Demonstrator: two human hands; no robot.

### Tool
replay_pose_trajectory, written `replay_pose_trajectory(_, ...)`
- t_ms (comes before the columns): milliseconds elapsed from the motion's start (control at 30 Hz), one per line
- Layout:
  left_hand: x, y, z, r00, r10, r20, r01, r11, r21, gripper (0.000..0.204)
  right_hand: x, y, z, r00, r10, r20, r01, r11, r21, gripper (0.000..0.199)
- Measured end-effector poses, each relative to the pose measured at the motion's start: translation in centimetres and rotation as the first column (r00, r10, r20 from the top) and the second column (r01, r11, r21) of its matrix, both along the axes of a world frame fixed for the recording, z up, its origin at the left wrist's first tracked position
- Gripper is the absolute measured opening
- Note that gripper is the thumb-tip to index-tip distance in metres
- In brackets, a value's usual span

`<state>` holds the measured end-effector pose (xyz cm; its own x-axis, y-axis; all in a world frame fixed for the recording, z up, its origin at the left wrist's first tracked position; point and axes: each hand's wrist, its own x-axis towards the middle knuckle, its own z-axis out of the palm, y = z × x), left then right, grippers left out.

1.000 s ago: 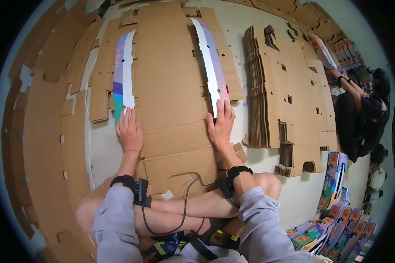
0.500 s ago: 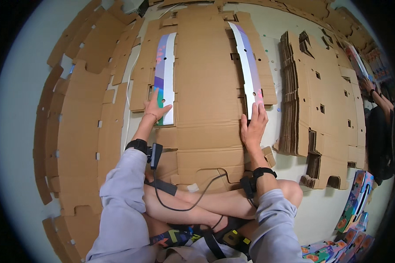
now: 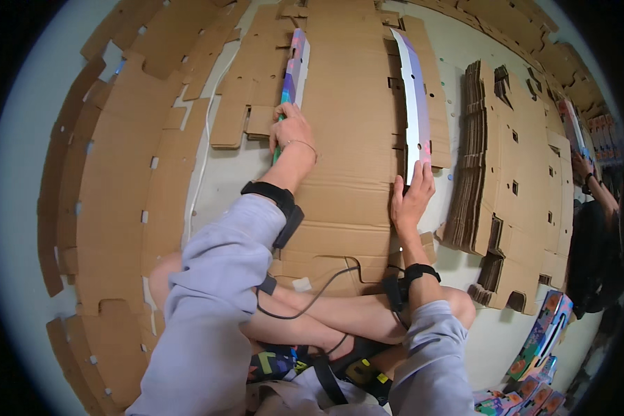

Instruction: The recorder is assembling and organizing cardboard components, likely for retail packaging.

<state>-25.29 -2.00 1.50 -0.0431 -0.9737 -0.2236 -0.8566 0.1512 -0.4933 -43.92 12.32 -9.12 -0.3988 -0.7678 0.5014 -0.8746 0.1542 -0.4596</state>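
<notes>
In front of me a large brown cardboard sheet (image 3: 347, 125) lies flat, with a long printed strip along each side. My left hand (image 3: 293, 133) has its fingers bent over the near part of the left purple, blue and green strip (image 3: 299, 66), which is tilted and looks narrow. The palm hides this strip's near end. On the other side, my right hand (image 3: 414, 197) rests with fingers stretched out and the thumb apart, fingertips on the near end of the right white and purple strip (image 3: 414, 97). This strip shows its wider face.
A thick stack of cut cardboard (image 3: 509, 180) stands to the right. More flat cardboard (image 3: 125, 166) lies on the left, beside a white cable (image 3: 206, 152). Printed boxes (image 3: 544, 333) are at the lower right. Another person's hand (image 3: 584, 165) is at the far right.
My left hand has turned inward over the left strip, which has tilted up and shows less of its face. My right hand stays at the right strip's near end. The view has shifted slightly.
</notes>
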Motion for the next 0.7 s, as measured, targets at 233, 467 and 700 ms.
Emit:
replay_pose_trajectory(233,8.4,-2.2,-3.9,0.708,-0.155,-0.689,0.137,0.987,-0.082,0.089,-0.8,0.7,-0.1,0.999,0.017,-0.036,-0.018,1.0,-0.015,0.05)
replay_pose_trajectory(467,21.0,-0.3,-6.7,0.21,0.747,-0.631,-0.454,0.646,0.613,0.053,-6.5,3.1,3.1,0.266,-0.363,0.893,0.122,0.931,0.343,0.068)
replay_pose_trajectory(700,16.0,6.0,-5.4,0.444,0.649,-0.618,-0.204,0.745,0.635,0.038,-4.1,6.2,4.9,0.671,-0.152,0.726,-0.141,0.935,0.326,0.036)
